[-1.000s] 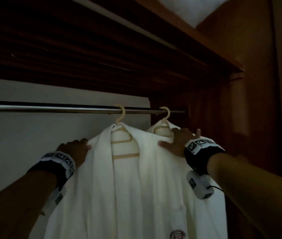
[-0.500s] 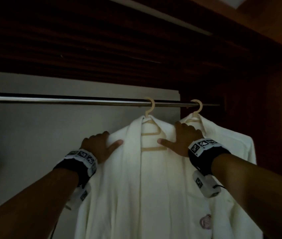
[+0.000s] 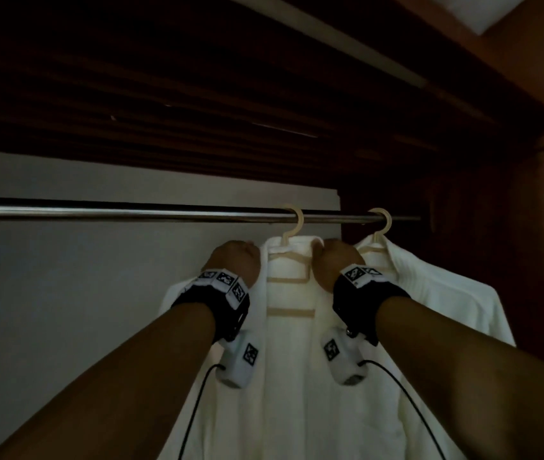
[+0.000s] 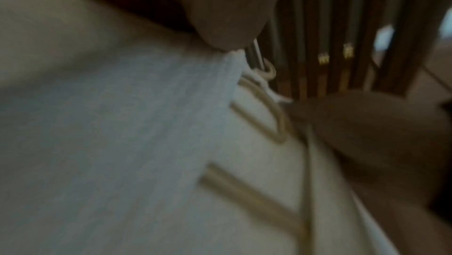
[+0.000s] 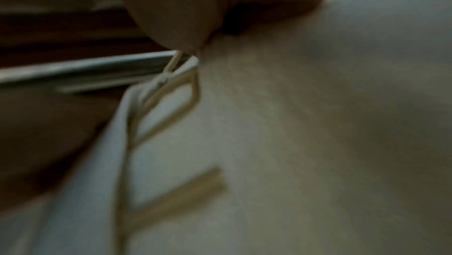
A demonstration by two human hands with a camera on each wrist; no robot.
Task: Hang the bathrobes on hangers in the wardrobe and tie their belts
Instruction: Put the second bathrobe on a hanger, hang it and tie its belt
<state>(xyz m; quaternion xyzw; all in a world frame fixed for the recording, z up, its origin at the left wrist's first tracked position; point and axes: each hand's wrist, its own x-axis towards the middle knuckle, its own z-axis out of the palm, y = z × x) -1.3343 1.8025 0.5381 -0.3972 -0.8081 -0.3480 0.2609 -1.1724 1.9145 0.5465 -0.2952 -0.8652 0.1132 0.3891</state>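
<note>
At frame centre my left hand (image 3: pixel 235 260) and right hand (image 3: pixel 335 265) each gripped the collar of the near bathrobe (image 3: pixel 292 376), fingers curled into cloth; it hung on its hanger (image 3: pixel 292 227) from the rail (image 3: pixel 131 212).

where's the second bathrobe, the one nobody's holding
In the head view the second bathrobe hangs at the right end of the rail on its own hanger, just right of the right hand and beside the wardrobe's wooden side wall.
</note>
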